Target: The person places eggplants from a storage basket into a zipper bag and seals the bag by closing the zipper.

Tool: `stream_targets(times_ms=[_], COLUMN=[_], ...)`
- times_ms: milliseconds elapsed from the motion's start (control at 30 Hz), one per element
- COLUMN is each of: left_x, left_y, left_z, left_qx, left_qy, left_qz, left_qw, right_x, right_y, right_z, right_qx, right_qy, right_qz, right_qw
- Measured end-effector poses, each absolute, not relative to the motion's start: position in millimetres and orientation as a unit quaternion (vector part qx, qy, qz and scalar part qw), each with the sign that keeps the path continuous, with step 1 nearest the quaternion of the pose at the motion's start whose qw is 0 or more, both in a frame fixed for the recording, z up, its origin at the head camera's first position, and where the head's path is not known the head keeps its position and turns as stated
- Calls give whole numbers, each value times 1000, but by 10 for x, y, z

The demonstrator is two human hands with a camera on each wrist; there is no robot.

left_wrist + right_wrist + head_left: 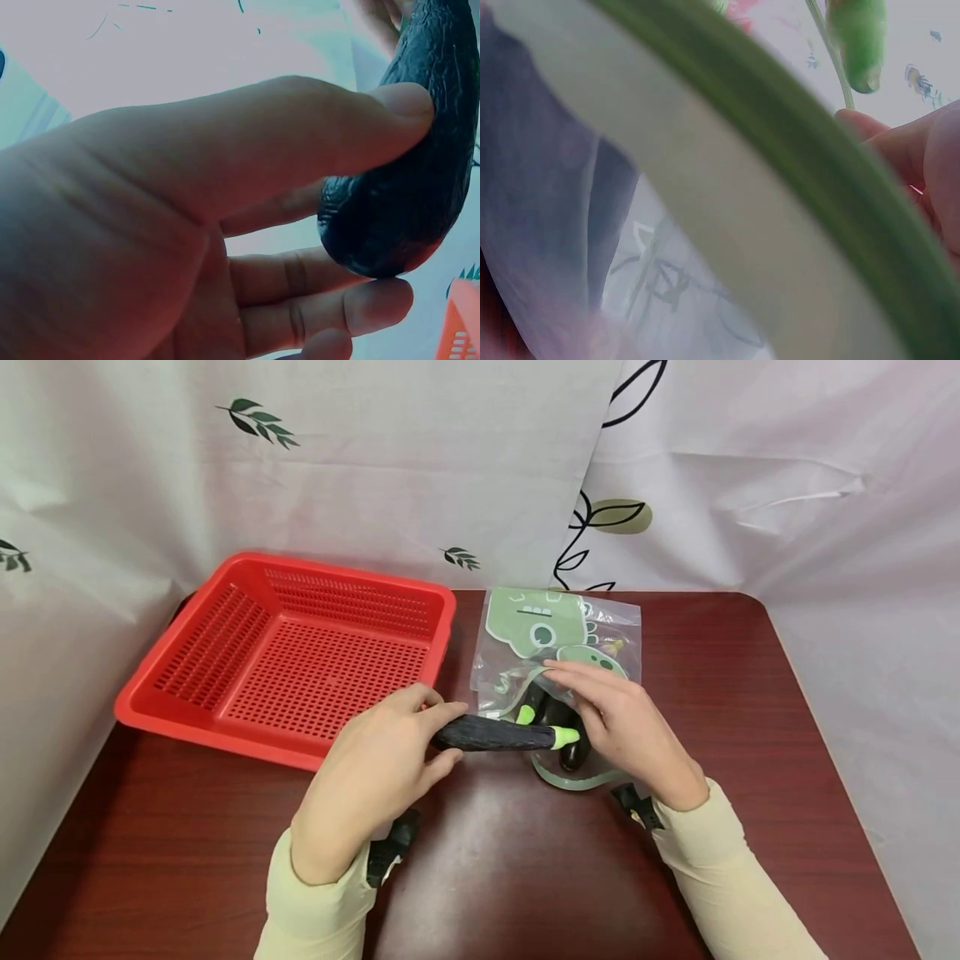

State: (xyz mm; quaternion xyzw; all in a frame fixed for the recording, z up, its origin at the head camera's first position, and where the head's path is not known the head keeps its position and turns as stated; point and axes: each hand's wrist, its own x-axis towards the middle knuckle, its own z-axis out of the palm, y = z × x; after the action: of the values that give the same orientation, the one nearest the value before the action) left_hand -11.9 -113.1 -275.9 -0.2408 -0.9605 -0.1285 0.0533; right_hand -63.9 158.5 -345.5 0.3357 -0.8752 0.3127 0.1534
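Note:
My left hand (pixel 367 768) grips a dark eggplant (pixel 495 734) with a bright green stem end pointing right. In the left wrist view, the thumb presses on the wrinkled eggplant (pixel 405 195) near its rounded end, with fingers behind. The stem end is over the mouth of a clear zip bag (pixel 536 614) with a green cartoon print. My right hand (pixel 637 718) holds the bag's far rim by the fingertips. More dark eggplants (pixel 555 718) lie inside the bag. The bag's green zip strip (pixel 810 165) crosses the right wrist view, blurred.
A red perforated plastic basket (pixel 322 677) stands at the left on the dark reddish wooden table (pixel 750 710). White curtains (pixel 375 460) with leaf prints hang behind and at both sides. The bag lies near the table's back edge.

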Motion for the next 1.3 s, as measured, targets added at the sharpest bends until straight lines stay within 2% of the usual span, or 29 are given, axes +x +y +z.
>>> stream_targets(times_ms=[1033,1300], left_x=[-105,-86], left_y=[-679,-616], left_z=[-2990,-3036], left_qx=[-266,-266], left_qy=[-957,-956], left_qz=[-73,-88], left_qw=[90,85], right_x=[-594,-586], right_y=[1602,1599], right_z=[-3442,-3439], right_qx=[321,322], right_qy=[-885,-886], right_qz=[309,306], right_qw=[137,134])
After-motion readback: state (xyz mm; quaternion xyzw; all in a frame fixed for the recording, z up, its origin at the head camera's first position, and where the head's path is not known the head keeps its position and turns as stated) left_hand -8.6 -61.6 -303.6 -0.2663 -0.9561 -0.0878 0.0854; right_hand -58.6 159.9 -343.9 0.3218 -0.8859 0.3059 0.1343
